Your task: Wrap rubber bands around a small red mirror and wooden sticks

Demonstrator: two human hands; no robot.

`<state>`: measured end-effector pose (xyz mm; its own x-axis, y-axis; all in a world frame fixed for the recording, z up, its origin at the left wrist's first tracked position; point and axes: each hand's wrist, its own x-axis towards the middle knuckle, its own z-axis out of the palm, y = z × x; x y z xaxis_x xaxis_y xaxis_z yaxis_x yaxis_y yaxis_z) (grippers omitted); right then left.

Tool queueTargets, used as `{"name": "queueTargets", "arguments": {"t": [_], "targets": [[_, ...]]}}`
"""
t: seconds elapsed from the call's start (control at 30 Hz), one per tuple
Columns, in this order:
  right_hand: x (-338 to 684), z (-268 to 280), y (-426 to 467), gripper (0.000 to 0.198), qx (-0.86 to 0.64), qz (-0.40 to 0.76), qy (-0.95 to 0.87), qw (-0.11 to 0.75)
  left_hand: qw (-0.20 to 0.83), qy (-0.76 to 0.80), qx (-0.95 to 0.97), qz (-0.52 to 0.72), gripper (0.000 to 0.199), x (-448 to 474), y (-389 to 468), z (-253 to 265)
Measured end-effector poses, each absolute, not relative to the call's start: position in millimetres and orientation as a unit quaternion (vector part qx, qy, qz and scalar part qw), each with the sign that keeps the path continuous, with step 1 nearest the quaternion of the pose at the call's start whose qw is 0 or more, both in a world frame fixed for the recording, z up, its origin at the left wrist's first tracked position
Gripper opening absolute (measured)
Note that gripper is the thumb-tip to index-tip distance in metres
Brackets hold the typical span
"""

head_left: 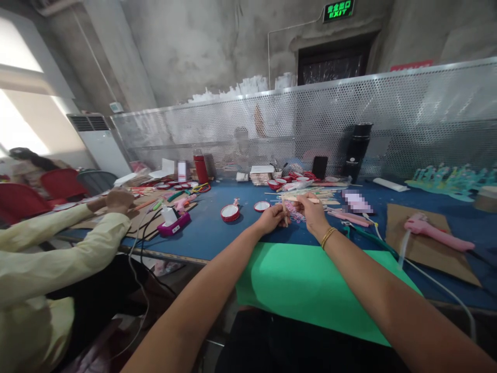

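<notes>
My left hand is closed around a short, pale wooden craft stick, which it keeps nearly upright. Just to its right, my right hand pinches another flat wooden stick that lies roughly level, its left end close to the upright one. Whether the two sticks touch is too small to tell. Small pink and purple curled pieces lie on the blue table beneath and between my hands. A bundle of loose wooden sticks rests just behind them. Below my forearms, a green sheet hangs over the table's front edge.
On the right, a pink glue gun lies on cardboard, near teal-handled pliers. Red-rimmed round containers stand left of my hands. A purple power strip sits by a co-worker's hands. A black bottle stands behind.
</notes>
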<state>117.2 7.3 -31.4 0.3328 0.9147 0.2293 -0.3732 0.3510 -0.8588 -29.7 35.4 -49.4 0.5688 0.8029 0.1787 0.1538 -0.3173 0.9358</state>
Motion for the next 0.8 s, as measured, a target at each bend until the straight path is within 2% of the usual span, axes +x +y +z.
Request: {"name": "queueTargets", "arguments": {"t": [0.8], "targets": [[116.5, -33.1, 10.0, 0.020, -0.372, 0.422, -0.359, 0.745, 0.492, 0.330, 0.732, 0.336, 0.026, -29.2, 36.0, -49.3]]}}
